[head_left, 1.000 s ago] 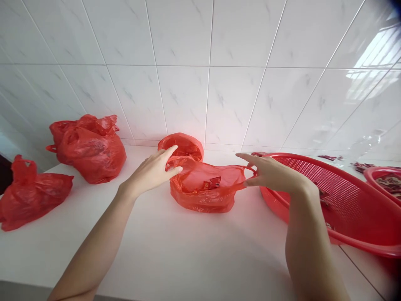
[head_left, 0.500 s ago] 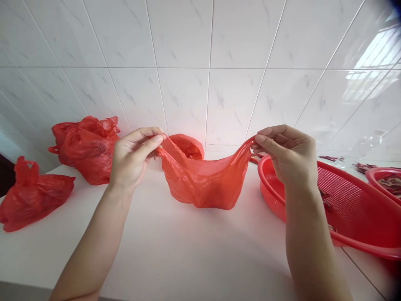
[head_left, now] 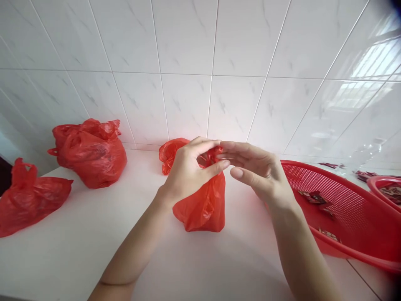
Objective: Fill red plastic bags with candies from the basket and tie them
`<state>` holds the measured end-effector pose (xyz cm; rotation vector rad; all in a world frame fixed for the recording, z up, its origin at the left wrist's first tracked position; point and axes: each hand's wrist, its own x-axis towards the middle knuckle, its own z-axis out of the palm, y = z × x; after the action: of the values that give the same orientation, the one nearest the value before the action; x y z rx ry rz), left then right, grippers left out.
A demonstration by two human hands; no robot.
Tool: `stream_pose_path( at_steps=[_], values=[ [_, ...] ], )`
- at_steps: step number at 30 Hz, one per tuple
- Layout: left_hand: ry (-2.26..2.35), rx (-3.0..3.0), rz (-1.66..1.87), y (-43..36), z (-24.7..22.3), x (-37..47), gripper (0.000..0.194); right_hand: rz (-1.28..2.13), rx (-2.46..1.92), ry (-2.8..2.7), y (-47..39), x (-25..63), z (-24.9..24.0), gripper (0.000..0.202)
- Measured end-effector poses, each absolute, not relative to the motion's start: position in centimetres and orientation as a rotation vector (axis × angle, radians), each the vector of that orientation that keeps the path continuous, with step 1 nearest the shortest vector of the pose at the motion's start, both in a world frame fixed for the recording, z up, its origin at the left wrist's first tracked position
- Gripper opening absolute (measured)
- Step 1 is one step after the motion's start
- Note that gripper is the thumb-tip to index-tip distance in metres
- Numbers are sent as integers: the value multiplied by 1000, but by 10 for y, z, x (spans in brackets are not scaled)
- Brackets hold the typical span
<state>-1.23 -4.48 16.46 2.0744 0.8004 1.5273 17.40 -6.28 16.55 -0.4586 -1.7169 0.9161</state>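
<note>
A red plastic bag (head_left: pixel 208 207) hangs at the middle of the view, its top gathered and twisted between my hands. My left hand (head_left: pixel 196 165) curves around the gathered top from the left, thumb and fingers on either side of it. On the right, my right hand (head_left: pixel 257 167) has its fingers stretched toward the bag's top, with the thumb apart; its fingertips are close to or touching the plastic. Behind my left hand another crumpled red bag (head_left: pixel 171 152) lies by the wall.
Filled red bags (head_left: pixel 94 156) stand at the back left, and a tied one (head_left: pixel 36 198) lies at the far left. A large red basket (head_left: pixel 351 209) with small packets is at the right, beside a smaller basket (head_left: pixel 384 182) and a clear bottle (head_left: pixel 365 154).
My hands have come together from wide apart. The bag's stretched mouth is now bunched up, and my right hand's fingers have spread from their pinch.
</note>
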Motion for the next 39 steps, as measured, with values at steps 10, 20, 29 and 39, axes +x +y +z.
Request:
stream_pose_path(
  at_steps=[10, 20, 29, 39],
  values=[
    [858, 1878, 1703, -40, 167, -14, 16, 830, -622, -1774, -31, 156, 141, 55],
    [923, 2009, 1714, -30, 177, -52, 47, 1296, -490, -1068, 4, 157, 118, 26],
    [1136, 2023, 2020, 5, 168, -82, 23, 1366, -577, -1013, 13, 184, 123, 27],
    [870, 2079, 839, 8, 159, -108, 101, 1451, -613, -970, 19, 180, 117, 32]
  ],
)
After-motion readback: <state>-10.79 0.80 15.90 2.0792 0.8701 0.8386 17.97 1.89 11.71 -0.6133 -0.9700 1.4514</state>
